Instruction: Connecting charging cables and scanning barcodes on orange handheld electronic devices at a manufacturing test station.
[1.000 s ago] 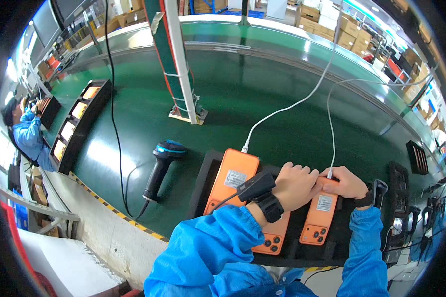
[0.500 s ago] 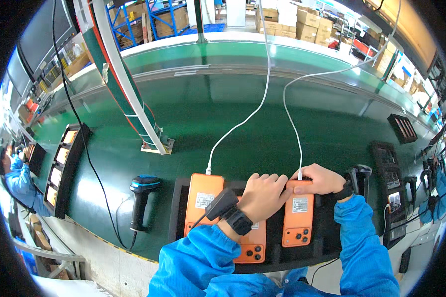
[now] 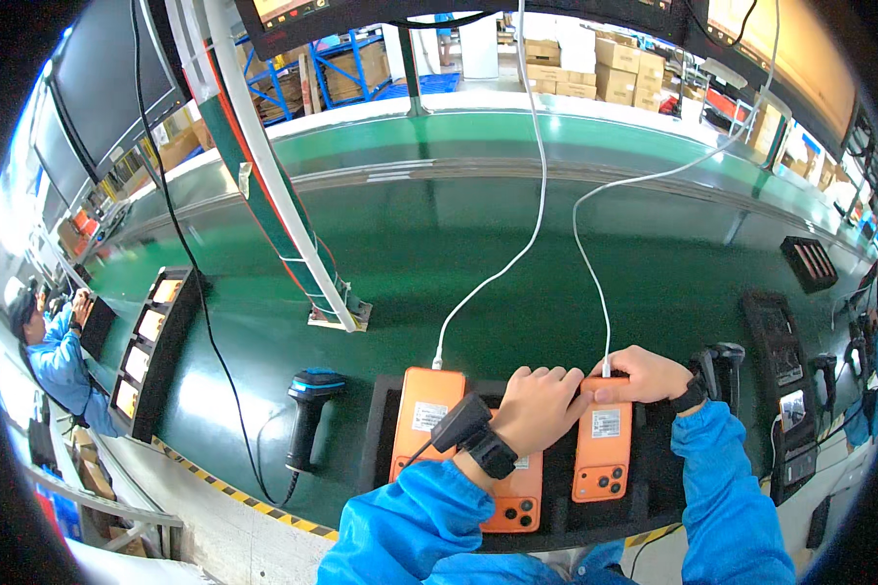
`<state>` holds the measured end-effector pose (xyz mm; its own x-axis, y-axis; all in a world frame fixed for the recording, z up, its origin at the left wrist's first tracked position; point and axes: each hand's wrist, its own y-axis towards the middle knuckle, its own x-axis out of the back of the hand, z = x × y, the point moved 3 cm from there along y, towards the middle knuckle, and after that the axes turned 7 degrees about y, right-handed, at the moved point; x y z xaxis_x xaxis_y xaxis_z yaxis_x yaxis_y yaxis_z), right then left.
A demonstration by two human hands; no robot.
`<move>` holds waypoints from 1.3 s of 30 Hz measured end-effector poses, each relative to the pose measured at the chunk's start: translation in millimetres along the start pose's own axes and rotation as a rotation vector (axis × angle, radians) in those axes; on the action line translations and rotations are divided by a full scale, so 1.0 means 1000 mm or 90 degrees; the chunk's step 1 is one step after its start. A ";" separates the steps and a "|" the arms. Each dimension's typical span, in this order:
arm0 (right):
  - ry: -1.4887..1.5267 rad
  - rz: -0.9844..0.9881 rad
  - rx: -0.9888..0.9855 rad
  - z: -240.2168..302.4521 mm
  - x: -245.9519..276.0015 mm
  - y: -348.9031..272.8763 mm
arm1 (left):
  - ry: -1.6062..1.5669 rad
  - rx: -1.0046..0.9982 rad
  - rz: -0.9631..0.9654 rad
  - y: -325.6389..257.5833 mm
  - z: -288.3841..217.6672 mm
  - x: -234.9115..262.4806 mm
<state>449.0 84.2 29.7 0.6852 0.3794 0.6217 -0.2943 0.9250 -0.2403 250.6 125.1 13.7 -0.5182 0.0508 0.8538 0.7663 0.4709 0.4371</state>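
Note:
An orange phone [image 3: 603, 450], back side up with a white label and camera lenses, is between my two hands. My left hand [image 3: 539, 411] has its fingers curled at the phone's upper left edge. My right hand [image 3: 644, 376] pinches its top end, the thumb lying across it beside the plug of a white cable [image 3: 595, 273]. Farther left, a second orange phone [image 3: 421, 405] has another white cable [image 3: 493, 278] plugged into its top. Beneath my left wrist a third orange phone [image 3: 517, 509] is partly hidden. These phones are over a black foam tray [image 3: 380, 429].
A barcode scanner [image 3: 309, 419] stands left of the tray, its black cord [image 3: 210, 341] running upward. Another scanner [image 3: 724, 375] is behind my right wrist. A post [image 3: 298, 234] rises from the green bench. Black trays [image 3: 151, 390] lie to either side; a co-worker [image 3: 59, 356] sits far left.
The whole view has shifted, so the bench appears lower and farther right, with monitors showing at the top. Both hands keep their places on the right-hand phone.

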 end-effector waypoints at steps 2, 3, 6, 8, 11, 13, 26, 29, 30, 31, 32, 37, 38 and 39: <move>-0.006 -0.001 -0.002 0.000 0.000 -0.001 | 0.005 0.010 0.029 0.000 -0.001 0.000; -0.010 0.000 -0.008 -0.001 0.000 -0.002 | 0.007 0.020 0.059 0.002 -0.001 -0.001; 0.002 0.007 -0.002 0.002 0.000 0.001 | -0.002 0.021 0.058 0.001 0.002 0.002; -0.010 0.004 0.001 -0.001 0.000 0.004 | 0.001 0.018 0.058 0.002 0.003 0.002; -0.007 0.012 0.010 0.004 -0.002 0.009 | 0.000 0.025 0.053 0.000 0.007 0.006; -0.038 0.010 0.030 0.002 -0.002 0.011 | -0.026 0.011 0.034 0.001 0.008 0.001; 0.058 -0.022 -0.017 0.005 0.000 -0.001 | -0.031 0.042 0.076 -0.002 0.005 -0.015; 0.063 -0.023 -0.039 0.009 0.000 -0.002 | -0.037 0.026 0.057 -0.004 0.008 -0.021; 0.061 -0.028 -0.043 0.000 -0.001 -0.003 | -0.042 0.023 0.052 -0.004 0.007 -0.020; 0.059 -0.034 -0.047 -0.004 -0.001 -0.003 | -0.047 0.021 0.049 -0.003 0.006 -0.019; 0.060 -0.040 -0.031 0.003 -0.001 -0.002 | -0.045 0.024 0.047 -0.003 0.007 -0.019; 0.066 -0.031 -0.019 -0.008 0.000 0.002 | -0.059 0.021 0.029 -0.003 0.009 -0.021; 0.064 -0.030 -0.009 -0.011 0.000 0.002 | -0.061 0.021 0.028 -0.002 0.008 -0.021; 0.063 -0.030 -0.010 -0.014 0.000 0.002 | -0.058 0.019 0.038 -0.001 0.007 -0.019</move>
<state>457.8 86.4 18.9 0.7612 0.3340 0.5558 -0.2494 0.9420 -0.2245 256.9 130.2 -4.8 -0.5055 0.1590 0.8480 0.7860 0.4904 0.3766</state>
